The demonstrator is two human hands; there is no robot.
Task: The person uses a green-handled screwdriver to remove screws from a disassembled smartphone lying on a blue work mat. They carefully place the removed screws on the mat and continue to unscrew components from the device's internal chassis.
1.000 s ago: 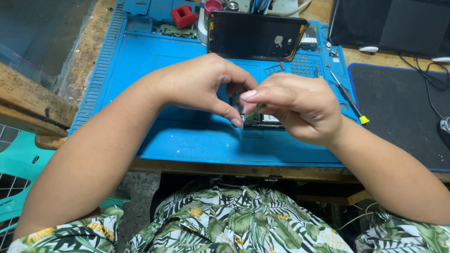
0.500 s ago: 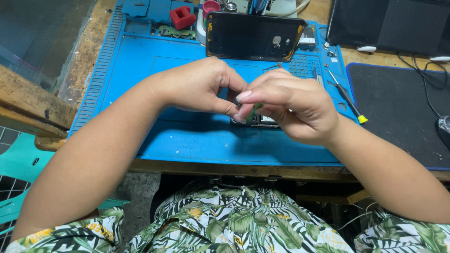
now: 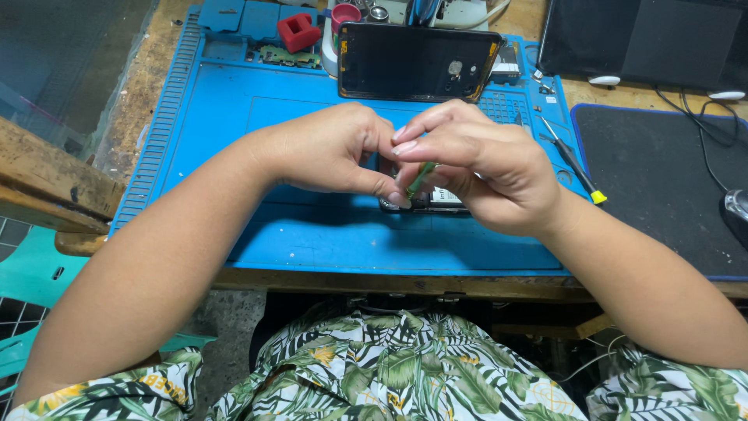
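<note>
My left hand (image 3: 331,150) and my right hand (image 3: 483,164) meet over the middle of a blue work mat (image 3: 312,234). Between their fingertips sits a small thin green part (image 3: 421,178), pinched by both. Under the hands lies an opened dark phone body (image 3: 436,203), mostly hidden by my fingers. Whether my left thumb also presses on the phone body is unclear.
A black phone back cover (image 3: 417,62) leans at the mat's far edge. A red block (image 3: 298,31) and a small circuit board (image 3: 284,56) lie far left. A yellow-tipped screwdriver (image 3: 575,165) lies right, beside a dark mouse pad (image 3: 662,187) with a mouse (image 3: 736,212).
Both hands have stayed together over the phone body; the fingers shifted slightly and the green part now shows more clearly between them.
</note>
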